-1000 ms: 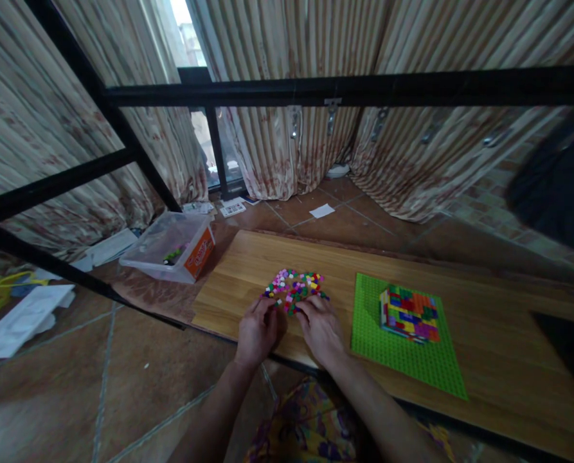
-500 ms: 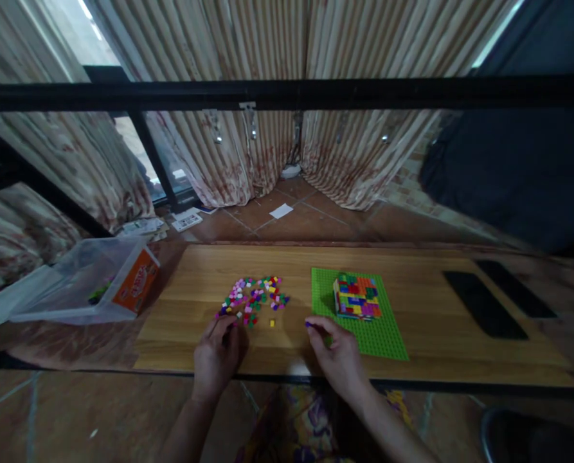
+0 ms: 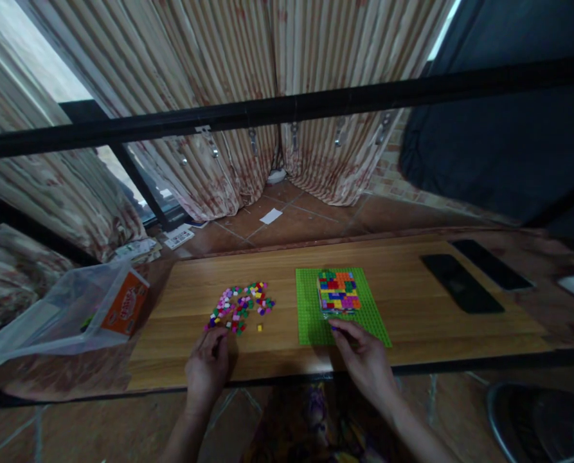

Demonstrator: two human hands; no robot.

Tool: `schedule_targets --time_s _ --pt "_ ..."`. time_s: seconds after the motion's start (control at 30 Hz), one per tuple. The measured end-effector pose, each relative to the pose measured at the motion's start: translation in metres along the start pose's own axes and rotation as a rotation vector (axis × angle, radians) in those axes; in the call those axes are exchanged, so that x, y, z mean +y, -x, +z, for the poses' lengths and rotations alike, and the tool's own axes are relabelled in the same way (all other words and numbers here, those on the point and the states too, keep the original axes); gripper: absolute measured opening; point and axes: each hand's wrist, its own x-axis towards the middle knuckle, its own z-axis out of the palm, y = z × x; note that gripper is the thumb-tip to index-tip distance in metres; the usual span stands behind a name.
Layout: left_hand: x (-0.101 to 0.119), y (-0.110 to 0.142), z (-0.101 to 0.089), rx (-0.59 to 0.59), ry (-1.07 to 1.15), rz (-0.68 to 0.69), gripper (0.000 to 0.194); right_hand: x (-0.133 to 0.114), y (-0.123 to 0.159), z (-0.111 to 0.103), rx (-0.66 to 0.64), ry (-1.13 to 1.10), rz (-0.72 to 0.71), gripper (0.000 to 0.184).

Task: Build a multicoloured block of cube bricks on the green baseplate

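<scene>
Between the thumb and fingers of my right hand (image 3: 364,350) is a small blue-purple toy brick (image 3: 334,328). That hand hovers over the near edge of the green baseplate (image 3: 310,328), just in front of a multicoloured block of bricks (image 3: 339,292) built up on it. My left hand (image 3: 208,360) is at the near left edge of a pile of loose bricks (image 3: 241,302), its fingers curled together. Whatever its fingertips may hold is too small to make out. A single yellow brick (image 3: 260,328) lies apart, right of the left hand.
A clear plastic box (image 3: 74,321) with an orange label stands left of the wooden table (image 3: 277,360). Two dark flat slabs (image 3: 460,283) lie at the table's right end. A black rail (image 3: 248,119) crosses beyond the table, before striped curtains (image 3: 219,58).
My right hand has moved right with the brick, from beside the baseplate to over its near edge. My left hand stays by the loose bricks. The camera view has turned and tilted slightly.
</scene>
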Motion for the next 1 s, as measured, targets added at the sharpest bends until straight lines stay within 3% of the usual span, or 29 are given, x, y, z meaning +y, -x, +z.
schedule_targets --time_s 0.1,0.3,0.43,0.6,0.87,1.0 --pt "0.004 0.0 0.0 -0.025 0.022 -0.012 0.019 -0.008 0.002 0.012 -0.039 0.058 -0.075 0.025" --pt "0.015 0.004 0.003 -0.06 0.061 -0.04 0.017 -0.035 -0.012 0.066 -0.248 0.289 -0.318 0.022" --pt "0.013 0.008 0.005 -0.073 0.075 -0.037 0.016 -0.043 -0.029 0.091 -0.336 0.423 -0.39 0.024" --pt "0.011 0.009 0.006 -0.088 0.107 -0.012 0.017 -0.046 -0.034 0.099 -0.364 0.456 -0.384 0.031" --pt "0.01 0.01 0.006 -0.108 0.122 -0.003 0.017 -0.045 -0.027 0.123 -0.404 0.539 -0.435 0.017" --pt "0.013 0.008 0.002 -0.105 0.131 0.009 0.018 -0.047 -0.023 0.12 -0.376 0.453 -0.398 0.013"
